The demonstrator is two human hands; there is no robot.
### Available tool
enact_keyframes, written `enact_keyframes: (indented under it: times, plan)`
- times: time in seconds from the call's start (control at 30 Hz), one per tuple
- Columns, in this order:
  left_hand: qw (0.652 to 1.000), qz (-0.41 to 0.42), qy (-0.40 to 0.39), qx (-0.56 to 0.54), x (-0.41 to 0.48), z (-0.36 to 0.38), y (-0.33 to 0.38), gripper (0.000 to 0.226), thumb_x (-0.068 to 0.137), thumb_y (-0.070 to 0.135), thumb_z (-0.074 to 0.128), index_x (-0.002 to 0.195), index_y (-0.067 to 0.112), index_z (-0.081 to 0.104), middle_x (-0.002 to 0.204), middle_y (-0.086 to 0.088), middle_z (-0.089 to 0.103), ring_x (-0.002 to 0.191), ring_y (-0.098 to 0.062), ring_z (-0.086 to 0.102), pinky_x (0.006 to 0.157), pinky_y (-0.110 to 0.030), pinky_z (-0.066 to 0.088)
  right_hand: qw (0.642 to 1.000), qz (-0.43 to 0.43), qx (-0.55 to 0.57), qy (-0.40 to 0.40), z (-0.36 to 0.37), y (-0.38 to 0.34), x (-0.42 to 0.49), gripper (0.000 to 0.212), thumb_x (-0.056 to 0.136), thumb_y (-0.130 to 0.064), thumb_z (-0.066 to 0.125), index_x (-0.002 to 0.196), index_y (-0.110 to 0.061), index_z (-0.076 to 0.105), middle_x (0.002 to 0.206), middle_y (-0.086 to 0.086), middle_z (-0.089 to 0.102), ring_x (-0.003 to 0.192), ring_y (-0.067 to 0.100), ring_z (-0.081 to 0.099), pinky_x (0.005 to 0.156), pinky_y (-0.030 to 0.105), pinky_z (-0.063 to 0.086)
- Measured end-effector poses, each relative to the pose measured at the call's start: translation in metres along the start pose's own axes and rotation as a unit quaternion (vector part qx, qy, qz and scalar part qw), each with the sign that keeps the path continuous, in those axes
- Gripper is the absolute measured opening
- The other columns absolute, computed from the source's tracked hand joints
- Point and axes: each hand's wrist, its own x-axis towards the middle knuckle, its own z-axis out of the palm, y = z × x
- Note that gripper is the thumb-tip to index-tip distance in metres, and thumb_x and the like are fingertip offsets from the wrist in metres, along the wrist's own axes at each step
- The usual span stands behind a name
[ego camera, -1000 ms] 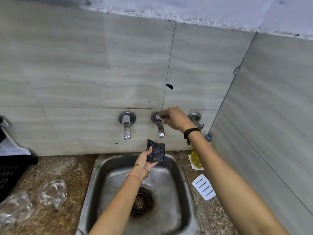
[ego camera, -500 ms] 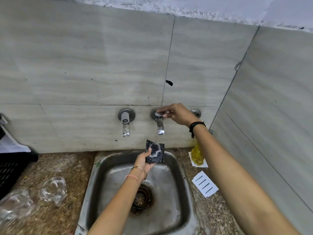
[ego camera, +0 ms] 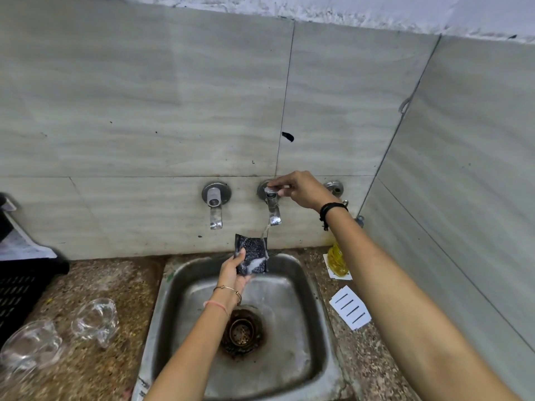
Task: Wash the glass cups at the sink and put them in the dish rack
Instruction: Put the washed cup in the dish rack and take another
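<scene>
Glass cups [ego camera: 95, 319] on counter [ego camera: 121, 287], left grip [ego camera: 233, 273] raised holding scrubber [ego camera: 252, 256], right grip [ego camera: 301, 189] pinching tap handle [ego camera: 275, 190].

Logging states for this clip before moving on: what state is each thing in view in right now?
Middle tap: running, right hand grips its handle.
Left tap: off, no water.
Scrub pad: wet, left hand holds it under the stream.
Nearer glass cup: on the counter, untouched.
Farther glass cup: on the counter, untouched.
Sink: wet, no cups inside.
Dish rack: mostly out of view.
</scene>
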Motion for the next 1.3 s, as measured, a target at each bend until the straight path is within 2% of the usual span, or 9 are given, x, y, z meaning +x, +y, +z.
enact_keyframes:
  times: [0.07,0.2,0.37,0.5,0.67,0.9,1.13,1.23,1.3]
  plan:
    - [1.000,0.003,0.002,-0.010,0.001,-0.004,0.000,0.008,0.093,0.001,0.051,0.091,0.004,0.059,0.101,-0.016,0.060,0.086,-0.027,0.060,0.066,-0.036,0.058,1.000,0.000,0.003,0.002,0.001,0.000,0.000,0.033,0.092,-0.001,0.058,0.122,-0.014,0.066,0.126,0.003,0.063,0.116,0.015,0.058,0.088,0.015,0.038]
    - [0.999,0.004,-0.013,-0.049,0.000,-0.006,0.001,0.011,0.094,-0.001,0.048,0.093,0.003,0.058,0.100,-0.017,0.062,0.088,-0.028,0.060,0.059,-0.036,0.059,1.000,0.002,0.009,0.003,0.001,0.000,0.000,0.033,0.092,-0.001,0.058,0.121,-0.013,0.066,0.126,0.004,0.064,0.116,0.015,0.058,0.087,0.013,0.038]
    - [0.998,-0.036,-0.010,-0.043,0.007,0.000,-0.005,0.007,0.092,0.008,0.055,0.097,0.003,0.057,0.117,-0.024,0.055,0.111,-0.040,0.054,0.102,-0.055,0.039,1.000,0.003,0.003,0.001,0.002,0.001,0.001,0.033,0.092,-0.001,0.059,0.122,-0.013,0.066,0.125,0.004,0.064,0.112,0.014,0.060,0.089,0.016,0.040]
    - [0.999,-0.038,-0.019,-0.034,0.003,0.010,-0.014,0.014,0.097,0.018,0.049,0.096,0.006,0.055,0.103,-0.020,0.058,0.092,-0.037,0.059,0.102,-0.054,0.038,1.000,0.001,0.004,0.005,0.002,0.000,0.001,0.034,0.091,-0.001,0.060,0.122,-0.014,0.066,0.124,0.003,0.065,0.111,0.014,0.062,0.088,0.014,0.040]
    - [0.998,-0.048,-0.031,-0.006,0.006,0.016,-0.021,0.019,0.097,0.019,0.047,0.105,0.005,0.058,0.101,-0.020,0.062,0.091,-0.038,0.060,0.089,-0.054,0.049,1.000,-0.001,0.005,0.003,0.002,0.002,0.001,0.035,0.091,-0.001,0.060,0.122,-0.014,0.065,0.125,0.003,0.064,0.117,0.014,0.057,0.092,0.013,0.038]
    - [0.996,-0.062,-0.061,0.003,0.009,0.017,-0.010,0.025,0.099,0.023,0.043,0.099,0.003,0.058,0.118,-0.021,0.058,0.119,-0.042,0.050,0.107,-0.057,0.031,1.000,-0.014,0.000,0.018,0.004,0.004,0.000,0.033,0.091,-0.003,0.060,0.122,-0.015,0.066,0.126,0.002,0.063,0.120,0.017,0.055,0.096,0.019,0.040]
    - [0.995,-0.039,-0.070,-0.058,0.016,0.019,0.000,0.034,0.096,0.021,0.047,0.125,0.005,0.051,0.137,-0.020,0.050,0.123,-0.041,0.047,0.089,-0.054,0.043,0.998,-0.033,-0.021,0.051,0.006,0.007,-0.009,0.034,0.093,-0.017,0.061,0.127,-0.017,0.060,0.127,0.001,0.062,0.116,0.016,0.055,0.086,0.016,0.036]
    - [0.996,-0.025,-0.056,-0.061,0.017,0.017,0.006,0.023,0.097,0.019,0.046,0.112,0.006,0.057,0.135,-0.017,0.051,0.110,-0.039,0.054,0.087,-0.053,0.044,0.994,-0.030,-0.008,0.103,0.006,0.013,-0.016,0.035,0.092,-0.025,0.063,0.126,-0.016,0.061,0.126,0.002,0.062,0.114,0.016,0.056,0.089,0.020,0.040]
    - [0.997,-0.019,-0.046,-0.061,0.019,0.014,0.009,0.020,0.099,0.019,0.044,0.103,0.006,0.058,0.133,-0.019,0.052,0.119,-0.040,0.049,0.088,-0.055,0.043,0.993,-0.025,-0.009,0.116,0.006,0.016,-0.018,0.032,0.091,-0.025,0.064,0.121,-0.013,0.064,0.119,0.004,0.065,0.104,0.014,0.060,0.083,0.018,0.040]
